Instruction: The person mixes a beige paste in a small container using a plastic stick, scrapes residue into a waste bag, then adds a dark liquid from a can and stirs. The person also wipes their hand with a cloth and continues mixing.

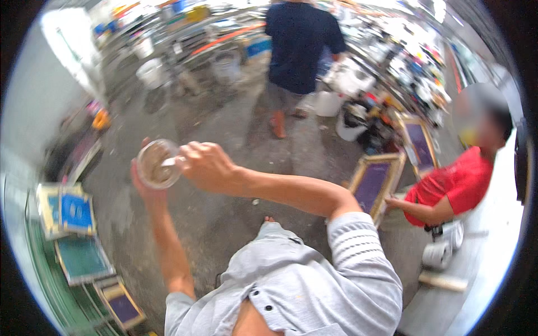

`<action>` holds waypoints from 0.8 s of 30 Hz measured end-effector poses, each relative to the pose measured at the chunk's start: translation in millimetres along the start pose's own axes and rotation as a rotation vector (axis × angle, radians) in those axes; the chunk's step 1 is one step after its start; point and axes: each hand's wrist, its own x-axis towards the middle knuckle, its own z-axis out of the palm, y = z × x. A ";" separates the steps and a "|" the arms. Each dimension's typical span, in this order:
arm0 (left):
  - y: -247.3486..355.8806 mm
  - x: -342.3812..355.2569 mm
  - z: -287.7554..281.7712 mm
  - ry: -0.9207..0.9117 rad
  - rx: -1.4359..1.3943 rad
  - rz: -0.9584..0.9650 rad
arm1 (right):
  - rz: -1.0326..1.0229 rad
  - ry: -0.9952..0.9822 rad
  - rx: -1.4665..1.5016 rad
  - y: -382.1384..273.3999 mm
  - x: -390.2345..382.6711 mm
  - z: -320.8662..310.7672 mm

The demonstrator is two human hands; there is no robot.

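My left hand (145, 189) is wrapped round the underside and side of a clear round tub (175, 150), out in front of me to the left. Inside the tub lies a greyish-brown, paste-like substance (154, 161). My right hand (206, 166), closed in a pinch, grips a white stick-like tool (168, 162) whose lower end reaches into the tub. Whether that tool is a spoon or a flat stick is hidden by my fingers and blur.
On the right, a person in red (457, 187) holds a wood-framed screen (358, 185); another framed screen (419, 144) leans behind. A person in a dark shirt (302, 47) stands ahead by a cluttered bench. Frames (83, 259) lean at left. White buckets (151, 74) stand farther off.
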 end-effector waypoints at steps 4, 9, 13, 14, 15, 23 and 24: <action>-25.3 33.3 -7.1 0.056 -0.024 -0.073 | 0.115 0.071 -0.039 29.8 -4.8 7.0; -61.5 89.0 0.0 -0.110 -0.037 -0.177 | 0.212 0.032 -0.042 85.1 -17.6 -11.3; -115.7 128.4 19.7 -0.221 -0.049 -0.327 | 0.332 0.079 -0.112 120.9 -44.6 -12.3; -119.9 135.6 29.9 -0.243 -0.080 -0.366 | 0.316 0.088 -0.110 124.6 -50.3 -9.4; -130.5 145.6 38.6 -0.250 -0.123 -0.435 | 0.387 0.045 -0.162 132.4 -55.6 -20.4; -292.5 215.4 96.5 -0.381 -0.302 -0.825 | 0.816 -0.121 -0.470 158.5 -117.7 -86.3; -311.9 218.7 106.0 -0.411 -0.317 -0.867 | 0.875 -0.077 -0.517 160.2 -123.9 -95.1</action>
